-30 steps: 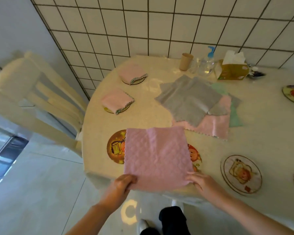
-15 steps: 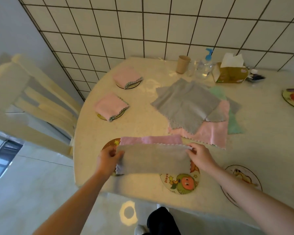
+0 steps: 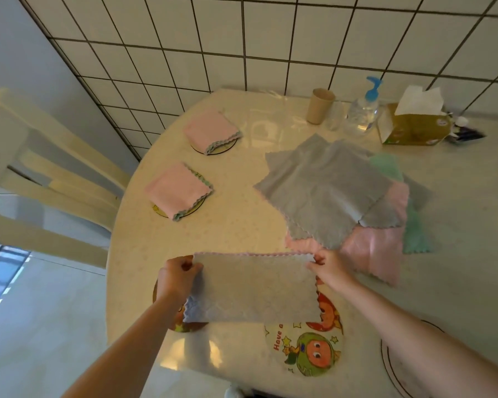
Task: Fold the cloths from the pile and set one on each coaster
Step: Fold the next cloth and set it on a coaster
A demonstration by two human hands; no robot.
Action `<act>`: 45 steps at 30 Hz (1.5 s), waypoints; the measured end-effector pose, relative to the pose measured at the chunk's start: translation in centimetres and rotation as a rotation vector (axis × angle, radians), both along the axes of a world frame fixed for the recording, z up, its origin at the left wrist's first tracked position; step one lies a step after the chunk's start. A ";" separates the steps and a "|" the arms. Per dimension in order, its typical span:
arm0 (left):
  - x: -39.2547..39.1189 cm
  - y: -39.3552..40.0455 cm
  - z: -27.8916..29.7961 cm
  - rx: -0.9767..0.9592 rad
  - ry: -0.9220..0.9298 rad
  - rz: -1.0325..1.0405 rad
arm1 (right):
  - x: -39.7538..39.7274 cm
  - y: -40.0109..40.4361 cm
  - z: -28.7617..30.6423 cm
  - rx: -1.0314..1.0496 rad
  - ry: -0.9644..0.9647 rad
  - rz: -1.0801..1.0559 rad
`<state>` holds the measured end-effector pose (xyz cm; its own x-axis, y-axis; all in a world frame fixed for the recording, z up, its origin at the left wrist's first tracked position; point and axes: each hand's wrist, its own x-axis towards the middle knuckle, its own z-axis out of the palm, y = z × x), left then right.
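A cloth folded in half [image 3: 253,288], grey side up with a pink scalloped edge along its far side, lies near the table's front edge. My left hand [image 3: 176,278] pinches its far left corner and my right hand [image 3: 329,268] pinches its far right corner. It partly covers two picture coasters, one under my left hand [image 3: 181,327] and one with an orange cartoon face [image 3: 308,350]. A pile of grey, pink and green cloths [image 3: 339,196] lies spread behind. Two folded pink cloths [image 3: 179,191] [image 3: 212,130] rest on coasters at the left.
A further coaster [image 3: 391,366] shows under my right forearm. At the back by the tiled wall stand a paper cup [image 3: 319,106], a pump bottle [image 3: 364,110] and a tissue box [image 3: 411,124]. A cream wooden chair [image 3: 41,173] stands left of the round table [image 3: 242,225].
Both hands lifted the near edge of the flat pink cloth and carried it to the far edge, folding it in half with the grey side up. The view shifted closer.
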<state>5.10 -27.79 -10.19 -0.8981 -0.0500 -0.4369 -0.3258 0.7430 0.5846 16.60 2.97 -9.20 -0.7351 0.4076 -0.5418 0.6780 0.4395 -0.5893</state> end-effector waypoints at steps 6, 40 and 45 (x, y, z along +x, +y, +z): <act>-0.3 0.4 0.1 -0.045 0.005 -0.020 | -0.1 0.2 -0.5 0.003 0.008 0.012; 2.8 0.8 1.2 -0.314 0.558 -0.392 | 1.6 -3.0 0.1 0.566 0.253 0.119; 10.7 -0.1 -1.4 -0.238 0.596 -1.183 | 7.9 -6.5 0.7 0.590 0.392 0.833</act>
